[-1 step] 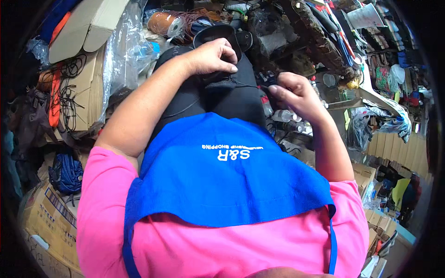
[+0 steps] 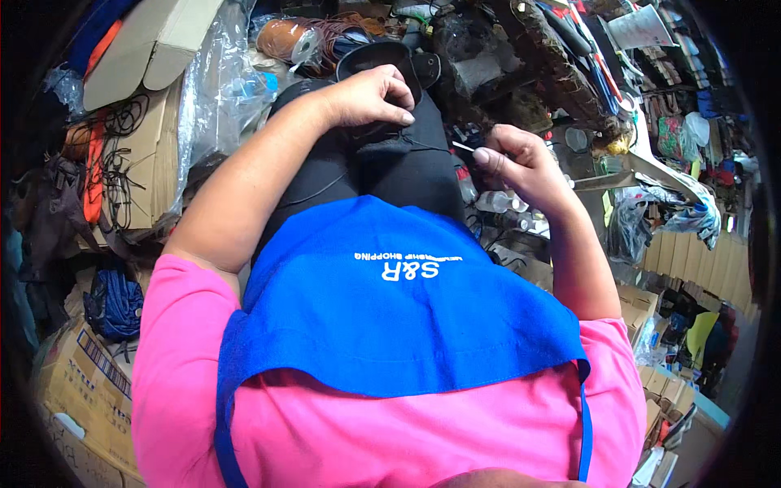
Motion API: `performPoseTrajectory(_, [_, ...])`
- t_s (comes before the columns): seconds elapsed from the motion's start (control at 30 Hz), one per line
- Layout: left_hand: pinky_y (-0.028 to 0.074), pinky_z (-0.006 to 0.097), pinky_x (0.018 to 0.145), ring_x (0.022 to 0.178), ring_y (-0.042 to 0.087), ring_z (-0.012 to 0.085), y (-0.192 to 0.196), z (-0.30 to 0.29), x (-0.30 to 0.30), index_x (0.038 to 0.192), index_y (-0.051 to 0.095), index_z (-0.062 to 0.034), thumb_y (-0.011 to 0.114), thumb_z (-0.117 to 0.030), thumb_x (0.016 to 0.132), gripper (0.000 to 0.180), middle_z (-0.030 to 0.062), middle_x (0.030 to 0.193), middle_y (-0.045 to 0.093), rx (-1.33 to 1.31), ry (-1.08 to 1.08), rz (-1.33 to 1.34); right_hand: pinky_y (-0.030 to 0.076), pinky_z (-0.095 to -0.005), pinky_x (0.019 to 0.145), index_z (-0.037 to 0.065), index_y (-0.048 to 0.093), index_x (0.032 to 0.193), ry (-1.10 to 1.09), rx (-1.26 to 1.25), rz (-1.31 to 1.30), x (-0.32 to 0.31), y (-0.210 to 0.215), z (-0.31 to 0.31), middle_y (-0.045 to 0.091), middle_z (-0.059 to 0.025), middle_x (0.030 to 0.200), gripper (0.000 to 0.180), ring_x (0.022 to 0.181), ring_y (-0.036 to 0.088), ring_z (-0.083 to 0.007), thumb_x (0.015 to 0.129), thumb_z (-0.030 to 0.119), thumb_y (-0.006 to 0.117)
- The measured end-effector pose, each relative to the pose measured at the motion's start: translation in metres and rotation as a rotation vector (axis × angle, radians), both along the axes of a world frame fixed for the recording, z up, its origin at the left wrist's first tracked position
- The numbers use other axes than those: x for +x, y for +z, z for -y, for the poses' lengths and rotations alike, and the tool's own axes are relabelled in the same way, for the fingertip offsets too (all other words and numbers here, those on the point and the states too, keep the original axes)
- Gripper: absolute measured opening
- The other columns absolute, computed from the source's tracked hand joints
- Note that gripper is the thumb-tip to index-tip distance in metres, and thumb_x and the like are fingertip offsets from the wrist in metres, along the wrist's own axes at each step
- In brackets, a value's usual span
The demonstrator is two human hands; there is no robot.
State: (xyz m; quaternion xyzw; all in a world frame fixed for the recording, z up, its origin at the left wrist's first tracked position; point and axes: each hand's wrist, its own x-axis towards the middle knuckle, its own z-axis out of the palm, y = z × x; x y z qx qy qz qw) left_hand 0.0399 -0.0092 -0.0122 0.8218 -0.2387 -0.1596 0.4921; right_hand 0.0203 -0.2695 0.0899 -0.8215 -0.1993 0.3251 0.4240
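Note:
A black item that looks like a shoe (image 2: pixel 382 55) lies on my lap, between my dark-clothed thighs. My left hand (image 2: pixel 373 99) lies over it with curled fingers, thumb and forefinger pinched close at its near side; what they grip is too small to make out. My right hand (image 2: pixel 525 163) is out to the right, thumb pressed to the fingers around a thin, needle-like tool (image 2: pixel 463 147) with a pale, shiny end pointing left. From the black item a dark thread (image 2: pixel 429 147) runs toward the right hand. A blue apron (image 2: pixel 407 309) covers my front.
Clutter surrounds me. Behind the lap sits an orange-brown thread spool (image 2: pixel 285 41). Plastic bottles (image 2: pixel 498 202) lie right of my thighs. Cardboard (image 2: pixel 150 175) with black cords stands left, above a blue bag (image 2: pixel 114 302) and a carton (image 2: pixel 85 390).
My right hand has shifted and turned slightly, and the pale end of the thin tool now shows. My left hand has stayed almost in place on the black item.

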Motion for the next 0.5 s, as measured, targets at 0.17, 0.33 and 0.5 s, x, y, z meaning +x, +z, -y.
performPoseTrajectory(0.17, [0.039,0.031,0.093,0.104,0.049,0.0196,0.012,-0.008,0.004,0.100,0.069,-0.0061,0.068,-0.026,0.081,0.028,0.0062,0.104,0.049,0.044,-0.148,-0.010,0.048,-0.0301,0.067,0.001,0.065,0.088,0.108,0.005,0.306,0.004,-0.026,-0.010,0.059,-0.0084,0.080,0.013,0.074,0.060,-0.0184,0.081,0.011,0.068])
performPoseTrajectory(0.33, [0.041,0.030,0.090,0.099,0.051,0.0193,0.010,-0.009,0.001,0.098,0.071,-0.0077,0.068,-0.023,0.080,0.023,0.0060,0.101,0.051,0.046,-0.089,-0.002,0.050,-0.0322,0.069,0.004,0.068,0.093,0.144,-0.027,0.446,0.014,-0.044,-0.029,0.062,-0.0109,0.083,0.016,0.077,0.063,-0.0225,0.080,0.013,0.069])
performPoseTrajectory(0.5, [0.042,0.030,0.086,0.092,0.052,0.0186,0.007,-0.011,0.003,0.097,0.071,-0.0076,0.069,-0.022,0.078,0.024,0.0052,0.093,0.051,0.023,-0.102,0.008,0.051,-0.0344,0.069,0.005,0.069,0.093,0.167,-0.075,0.489,0.016,-0.045,-0.039,0.064,-0.0129,0.081,0.019,0.076,0.064,-0.0263,0.077,0.015,0.070])
